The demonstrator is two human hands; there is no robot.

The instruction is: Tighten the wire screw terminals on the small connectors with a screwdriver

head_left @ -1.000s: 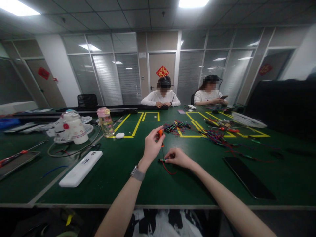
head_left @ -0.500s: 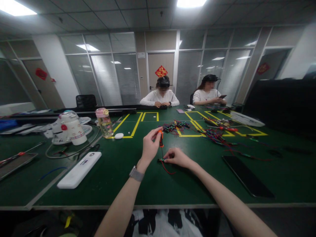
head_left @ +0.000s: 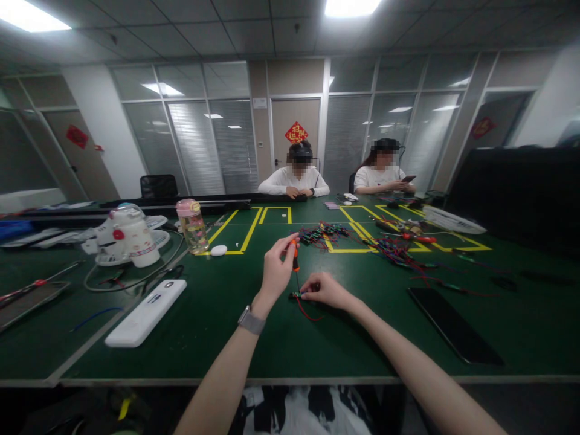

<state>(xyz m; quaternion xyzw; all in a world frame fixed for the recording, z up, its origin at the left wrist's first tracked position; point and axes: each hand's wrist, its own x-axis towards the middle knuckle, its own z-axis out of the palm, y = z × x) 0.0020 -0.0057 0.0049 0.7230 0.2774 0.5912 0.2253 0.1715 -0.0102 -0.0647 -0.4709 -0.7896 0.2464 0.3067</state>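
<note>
Glass partitions [head_left: 208, 145] are standing behind the green table [head_left: 217, 356], where a person in white [head_left: 294, 181] is sitting at twelve o'clock, taking the small circuit board [head_left: 293, 296] as the centre of the dial and twelve as straight ahead. That board is lying on the tabletop in front of the wearer, its red wire [head_left: 309, 313] trailing towards four o'clock. From eleven o'clock, the left hand [head_left: 277, 266] is gripping the orange-and-black screwdriver [head_left: 296, 261] by its handle, thumb and fingers closing around the upper part while the thin shaft is pointing down at the board, nearly upright. At three o'clock, the right hand [head_left: 326, 291] is pinching the board's near end between thumb and forefinger, the other fingers curling in. A tangled heap of wired boards [head_left: 327, 233] is resting at one o'clock, a black phone [head_left: 455, 325] is lying at about three, well apart, and a white power bank [head_left: 147, 313] is occupying nine. Judging by this pose, the step in hand is driving or loosening something on the board; whether the tip is sitting in a screw, I cannot tell. Next, the work is probably calling for light downward pressure, small handle turns and a firm pinch, since the board could be slipping or twisting otherwise.
</note>
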